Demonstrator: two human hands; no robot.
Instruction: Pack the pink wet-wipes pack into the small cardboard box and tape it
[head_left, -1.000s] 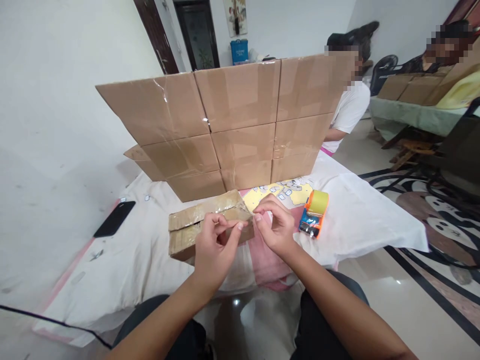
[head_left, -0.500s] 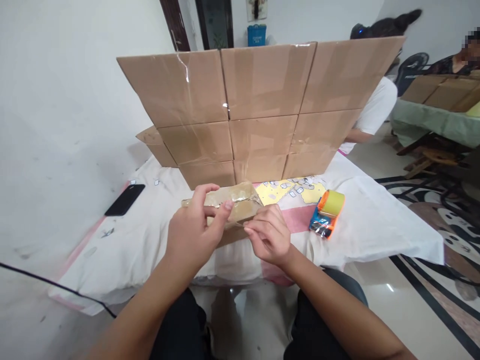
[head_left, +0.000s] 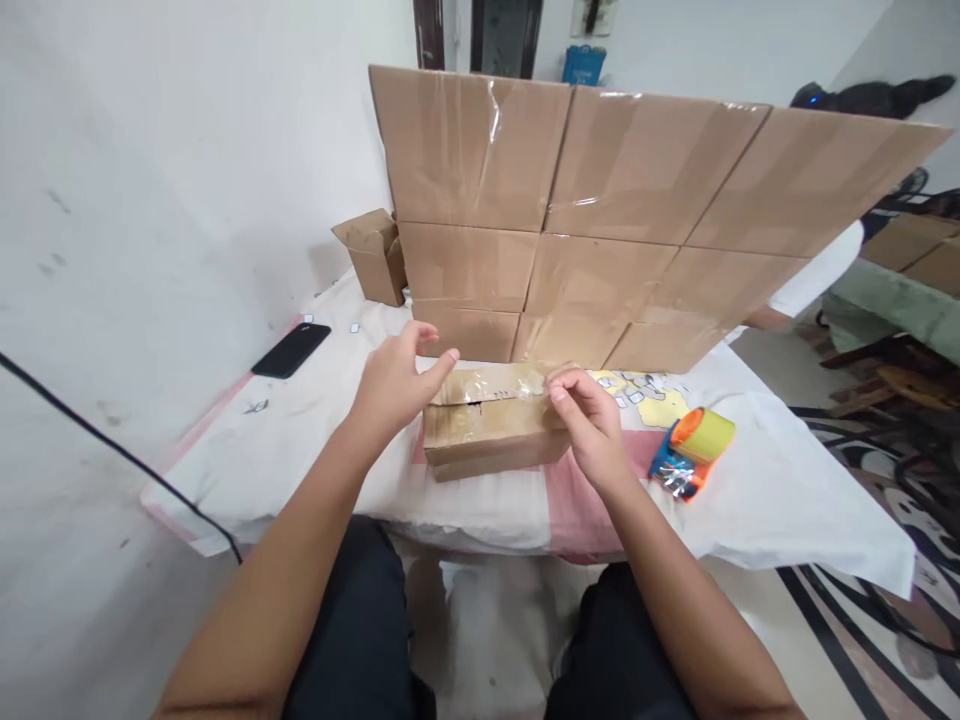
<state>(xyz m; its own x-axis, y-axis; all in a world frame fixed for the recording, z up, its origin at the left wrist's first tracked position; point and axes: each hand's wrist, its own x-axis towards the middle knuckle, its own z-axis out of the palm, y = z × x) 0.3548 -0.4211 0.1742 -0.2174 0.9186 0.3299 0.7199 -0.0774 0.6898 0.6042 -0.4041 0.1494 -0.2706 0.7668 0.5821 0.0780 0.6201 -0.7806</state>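
Observation:
A small cardboard box (head_left: 495,425) lies on the cloth-covered table in front of me, with shiny clear packing tape (head_left: 487,383) over its top and a dark gap along the seam. At the box's left end, my left hand (head_left: 401,375) is open, thumb and fingers apart, holding nothing. My right hand (head_left: 592,420) is closed at the right end of the top, its thumb and forefinger pinching what looks like the tape there. The fingertips partly cover that corner. To the right lies a tape dispenser (head_left: 690,455), blue and orange with a yellow-green roll.
Taped cardboard boxes (head_left: 600,230) form a wall behind the small box. An open carton (head_left: 375,265) stands left of them. A black phone (head_left: 291,350) rests near the table's left edge. Behind the wall at right, a person's white sleeve (head_left: 817,270) shows.
My view has swung left, so everything sits farther right. My left hand has come off the box top and opened. My right hand has moved from the front edge to the top's right end.

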